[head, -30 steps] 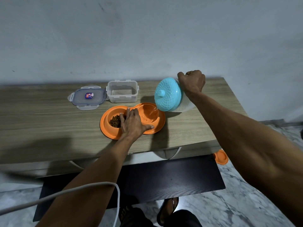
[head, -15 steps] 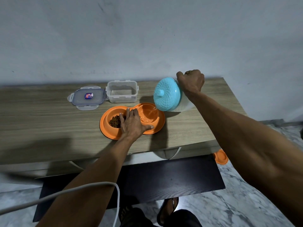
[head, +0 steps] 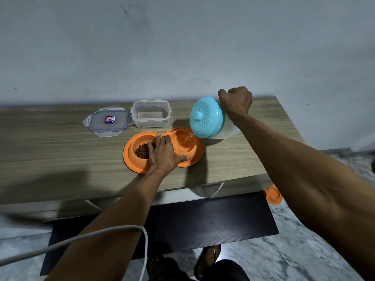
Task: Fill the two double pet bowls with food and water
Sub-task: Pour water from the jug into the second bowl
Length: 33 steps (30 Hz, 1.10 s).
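While jug pours: bowl nr edge.

Dim, flat light — soft shadows, edges bent by wide-angle.

second orange bowl: mostly hidden behind table edge | lid sticker: unreadable

Sticker on container lid: print too small, unreadable.
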{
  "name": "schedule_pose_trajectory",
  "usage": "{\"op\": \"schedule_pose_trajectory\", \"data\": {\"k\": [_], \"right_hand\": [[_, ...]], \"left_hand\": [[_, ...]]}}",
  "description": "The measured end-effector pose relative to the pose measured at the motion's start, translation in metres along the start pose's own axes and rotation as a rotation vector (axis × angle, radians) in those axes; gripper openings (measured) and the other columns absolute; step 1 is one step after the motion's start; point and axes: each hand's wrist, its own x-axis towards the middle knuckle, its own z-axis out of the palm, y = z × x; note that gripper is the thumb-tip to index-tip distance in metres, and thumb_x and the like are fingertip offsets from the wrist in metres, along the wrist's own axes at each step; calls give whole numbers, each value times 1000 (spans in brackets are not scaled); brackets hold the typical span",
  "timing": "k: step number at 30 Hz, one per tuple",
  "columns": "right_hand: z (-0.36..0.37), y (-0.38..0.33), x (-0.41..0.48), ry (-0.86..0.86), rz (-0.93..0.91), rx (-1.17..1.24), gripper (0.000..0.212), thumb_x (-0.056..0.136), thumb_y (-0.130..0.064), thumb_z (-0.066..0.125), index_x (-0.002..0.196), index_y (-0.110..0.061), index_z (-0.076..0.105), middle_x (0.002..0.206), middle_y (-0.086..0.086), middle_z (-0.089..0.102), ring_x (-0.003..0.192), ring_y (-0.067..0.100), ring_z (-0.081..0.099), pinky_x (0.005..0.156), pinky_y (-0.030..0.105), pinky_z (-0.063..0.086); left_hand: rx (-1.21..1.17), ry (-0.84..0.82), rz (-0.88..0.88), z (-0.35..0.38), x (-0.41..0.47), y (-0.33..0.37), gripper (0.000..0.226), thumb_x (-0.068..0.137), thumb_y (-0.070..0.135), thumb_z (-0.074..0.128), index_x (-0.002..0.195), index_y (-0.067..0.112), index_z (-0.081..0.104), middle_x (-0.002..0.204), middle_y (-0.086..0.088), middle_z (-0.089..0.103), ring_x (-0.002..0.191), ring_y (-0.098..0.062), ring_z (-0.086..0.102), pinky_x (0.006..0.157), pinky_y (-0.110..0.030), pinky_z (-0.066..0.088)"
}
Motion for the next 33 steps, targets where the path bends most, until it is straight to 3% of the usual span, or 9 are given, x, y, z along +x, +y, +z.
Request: {"op": "schedule_pose_trajectory", "data": {"k": [5, 19, 25, 30, 33], "right_hand": [[1, 0, 0, 7, -6, -7, 39, 73, -26, 58, 44, -12, 36, 48, 7, 33, 54, 23, 32, 56, 31, 32], [4, 5, 3, -13, 42, 72, 40, 74, -26, 59, 44, -12, 37, 45, 2, 31, 49, 18, 28, 55, 29, 32], [5, 22, 6, -10, 210, 214, 42, 77, -25, 61, 43, -12, 39, 44, -1, 36, 48, 16, 32, 60, 30, 37], [7, 41, 12, 22, 448, 447, 24, 71, -26, 64, 54, -13, 52, 58, -2, 53, 57, 17, 47, 57, 30, 41], [12, 50, 17, 30, 545, 566, 18, 70, -21, 64, 57, -13, 55, 60, -2, 55, 56, 15, 48, 54, 29, 38]], "left_hand": [[-7, 6, -1, 1, 0, -1, 112, 70, 71, 66, 151, 7, 23, 159, -14, 26, 152, -28, 7, 120, -57, 2], [-5, 9, -7, 1, 1, 0, 112, 70, 71, 67, 151, 7, 23, 160, -12, 26, 152, -28, 7, 120, -57, 3], [-5, 2, -12, 0, 1, 0, 113, 70, 72, 67, 151, 8, 22, 160, -12, 24, 152, -27, 7, 120, -56, 2], [3, 3, -17, 1, 1, 1, 114, 70, 72, 67, 152, 7, 22, 160, -12, 24, 152, -27, 6, 120, -56, 3], [0, 3, -17, 2, 2, 0, 114, 69, 71, 67, 152, 8, 21, 160, -12, 25, 152, -27, 7, 120, -56, 2]]}}
